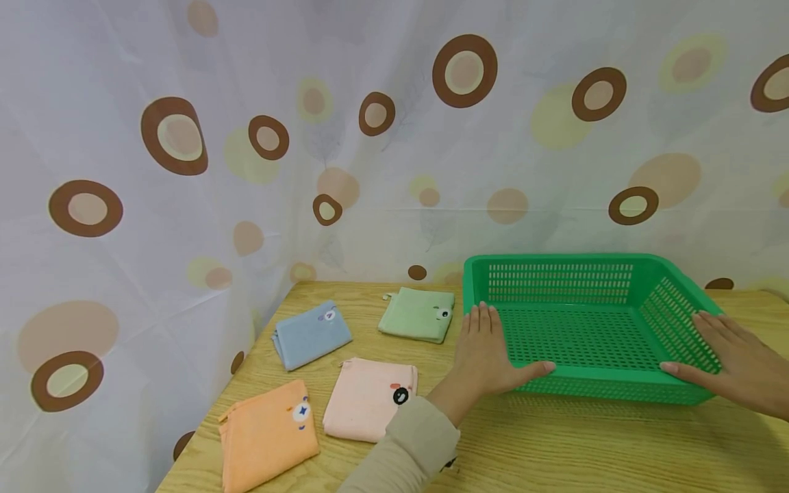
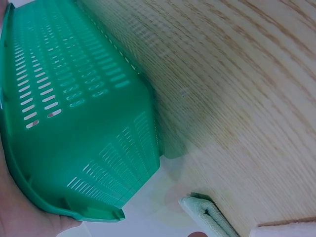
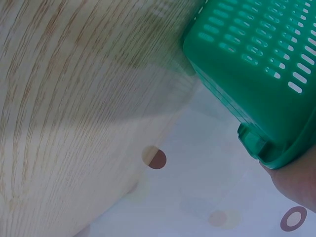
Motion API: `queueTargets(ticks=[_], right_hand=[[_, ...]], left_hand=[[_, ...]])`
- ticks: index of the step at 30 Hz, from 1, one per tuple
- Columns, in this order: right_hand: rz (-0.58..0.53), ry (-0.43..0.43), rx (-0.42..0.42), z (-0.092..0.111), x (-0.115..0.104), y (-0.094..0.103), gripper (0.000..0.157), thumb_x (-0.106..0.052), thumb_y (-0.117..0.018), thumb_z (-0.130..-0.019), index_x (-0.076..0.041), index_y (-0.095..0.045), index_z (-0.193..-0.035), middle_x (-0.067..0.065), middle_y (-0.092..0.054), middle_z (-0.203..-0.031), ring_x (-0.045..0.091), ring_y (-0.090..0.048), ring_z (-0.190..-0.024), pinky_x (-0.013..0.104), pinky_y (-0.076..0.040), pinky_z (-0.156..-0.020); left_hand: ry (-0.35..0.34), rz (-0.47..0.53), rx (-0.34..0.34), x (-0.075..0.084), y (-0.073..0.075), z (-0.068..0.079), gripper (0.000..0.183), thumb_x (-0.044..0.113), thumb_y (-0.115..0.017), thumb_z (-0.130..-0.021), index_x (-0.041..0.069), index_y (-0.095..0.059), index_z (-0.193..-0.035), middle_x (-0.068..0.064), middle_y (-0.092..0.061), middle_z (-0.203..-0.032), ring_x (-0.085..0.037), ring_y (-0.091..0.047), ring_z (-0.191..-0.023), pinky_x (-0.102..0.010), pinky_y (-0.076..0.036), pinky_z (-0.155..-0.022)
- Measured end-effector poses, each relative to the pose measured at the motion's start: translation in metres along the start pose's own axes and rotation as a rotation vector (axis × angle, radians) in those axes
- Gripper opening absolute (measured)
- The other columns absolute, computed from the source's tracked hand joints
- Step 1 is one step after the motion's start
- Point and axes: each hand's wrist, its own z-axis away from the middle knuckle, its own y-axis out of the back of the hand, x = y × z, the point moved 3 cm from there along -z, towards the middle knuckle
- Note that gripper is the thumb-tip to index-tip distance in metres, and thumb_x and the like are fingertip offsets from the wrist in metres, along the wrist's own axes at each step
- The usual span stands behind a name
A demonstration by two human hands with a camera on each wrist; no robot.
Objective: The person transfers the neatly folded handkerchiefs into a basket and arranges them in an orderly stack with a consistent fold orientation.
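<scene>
A green plastic basket with slotted walls stands at the right of the table in the head view; no items show inside it. My left hand lies against its front left corner, fingers straight along the side rim and thumb on the front rim. At the front right corner, my right hand touches the basket the same way, with fingers extended. The wrist views show the basket's outer wall and a bit of each hand, the left hand and the right hand, at the rim.
Left of the basket lie folded cloths: green, blue, pink and orange. A small dark and white patch peeks out beside the left sleeve. A dotted curtain hangs behind the wooden table.
</scene>
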Motion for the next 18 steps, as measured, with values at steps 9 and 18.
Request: queueTargets(ticks=[9, 18], right_hand=[[-0.001, -0.001, 0.005, -0.0001, 0.0003, -0.0003, 0.103, -0.054, -0.05, -0.089, 0.022, -0.001, -0.138, 0.047, 0.001, -0.138, 0.06, 0.012, -0.128, 0.069, 0.005, -0.103], [0.003, -0.003, 0.016, -0.0004, 0.0014, -0.002, 0.104, -0.054, -0.051, -0.088, 0.022, -0.001, -0.138, 0.047, 0.0, -0.139, 0.059, 0.013, -0.128, 0.067, 0.007, -0.104]], left_hand=[[0.001, 0.003, 0.004, 0.0004, -0.0003, 0.0005, 0.108, 0.084, -0.029, -0.076, 0.007, -0.011, -0.149, -0.01, -0.01, -0.157, -0.021, -0.012, -0.145, -0.031, -0.014, -0.118], [0.005, 0.01, -0.011, 0.0001, -0.0006, -0.0002, 0.108, 0.084, -0.029, -0.076, 0.008, -0.01, -0.149, -0.009, -0.009, -0.157, -0.019, -0.009, -0.145, -0.031, -0.013, -0.118]])
